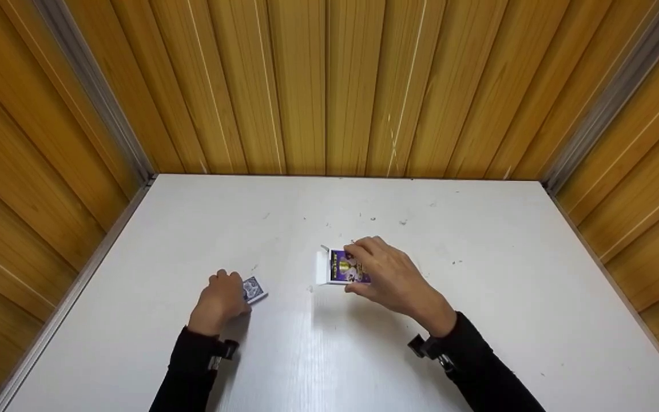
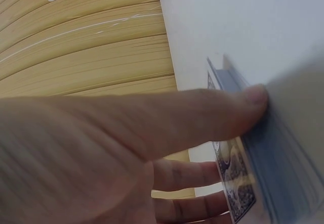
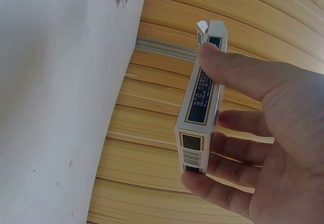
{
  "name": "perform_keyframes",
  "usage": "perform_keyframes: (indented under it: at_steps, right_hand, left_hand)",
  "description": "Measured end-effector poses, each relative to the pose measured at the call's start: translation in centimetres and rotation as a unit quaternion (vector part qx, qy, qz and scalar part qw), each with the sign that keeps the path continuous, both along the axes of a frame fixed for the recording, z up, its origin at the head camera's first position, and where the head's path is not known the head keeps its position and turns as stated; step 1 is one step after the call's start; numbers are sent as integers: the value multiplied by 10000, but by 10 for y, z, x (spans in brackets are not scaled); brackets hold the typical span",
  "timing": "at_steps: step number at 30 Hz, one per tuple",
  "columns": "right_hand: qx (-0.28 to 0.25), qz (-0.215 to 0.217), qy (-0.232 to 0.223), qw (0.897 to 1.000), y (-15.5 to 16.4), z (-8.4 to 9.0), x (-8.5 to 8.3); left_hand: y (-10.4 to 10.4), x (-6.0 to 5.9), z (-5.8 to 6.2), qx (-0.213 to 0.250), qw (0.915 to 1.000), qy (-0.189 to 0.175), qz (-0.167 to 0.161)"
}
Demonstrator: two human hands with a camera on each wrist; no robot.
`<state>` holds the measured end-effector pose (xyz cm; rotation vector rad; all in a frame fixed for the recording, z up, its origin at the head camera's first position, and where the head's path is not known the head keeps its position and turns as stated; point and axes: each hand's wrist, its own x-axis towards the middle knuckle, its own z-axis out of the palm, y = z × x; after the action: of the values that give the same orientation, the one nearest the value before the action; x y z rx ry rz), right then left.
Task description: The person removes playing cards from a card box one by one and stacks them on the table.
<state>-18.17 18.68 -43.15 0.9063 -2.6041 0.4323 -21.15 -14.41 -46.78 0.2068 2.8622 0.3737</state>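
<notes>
Near the middle of the table [image 1: 478, 229], the right hand [image 1: 389, 277] grips the card box [image 1: 344, 266] by its narrow sides, flap open. The left hand [image 1: 221, 300] pinches the deck of cards [image 1: 253, 289] nearer the table's left edge. Both look light: the box likely thin and crushable, the cards slick and prone to fanning, so edge grips seem best.

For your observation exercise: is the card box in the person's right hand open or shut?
Open. The card box in the right hand has its white flap swung out; the right wrist view shows the flap raised.

Table [image 1: 478, 297] showing smooth, slightly glossy white laminate; walls [image 1: 329, 86] showing grooved yellow wood; card box [image 3: 200, 107] looking printed cardboard.
</notes>
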Motion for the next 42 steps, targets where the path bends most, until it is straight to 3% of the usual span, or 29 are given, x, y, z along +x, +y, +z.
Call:
perform_keyframes:
  at_steps: [5, 15, 20, 23, 26, 28, 31, 33, 36, 42]
  right_hand:
    - [16, 20, 76, 10000, 1, 0, 0]
    - [41, 1, 46, 10000, 1, 0, 0]
    - [33, -25, -21, 10000, 1, 1, 0]
    - [23, -81, -56, 9999, 3, 1, -1]
    - [-9, -145, -83, 9999, 4, 0, -2]
    - [-38, -166, -107, 9998, 5, 0, -3]
    - [-9, -206, -129, 9997, 7, -1, -3]
    - [15, -242, -140, 9996, 7, -2, -3]
    - [42, -291, -121, 9995, 6, -3, -2]
    - [80, -78, -84, 9999, 0, -3, 5]
  left_hand:
    - [-1, 0, 1, 14, 9999, 120, -110]
    - [-1, -1, 3, 2, 10000, -16, -78]
    - [-3, 1, 14, 319, 9995, -49, 11]
    - [-4, 4, 24, 532, 9985, 161, 1]
    - [1, 9, 34, 877, 9935, 722, -49]
    - [9, 12, 39, 1284, 9834, 1278, -96]
    - [29, 17, 44, 2006, 9554, 2140, -344]
    - [44, 20, 45, 2465, 9364, 2425, -605]
    - [63, 26, 44, 3141, 9139, 2388, -952]
    - [86, 33, 35, 4309, 8783, 1662, -1236]
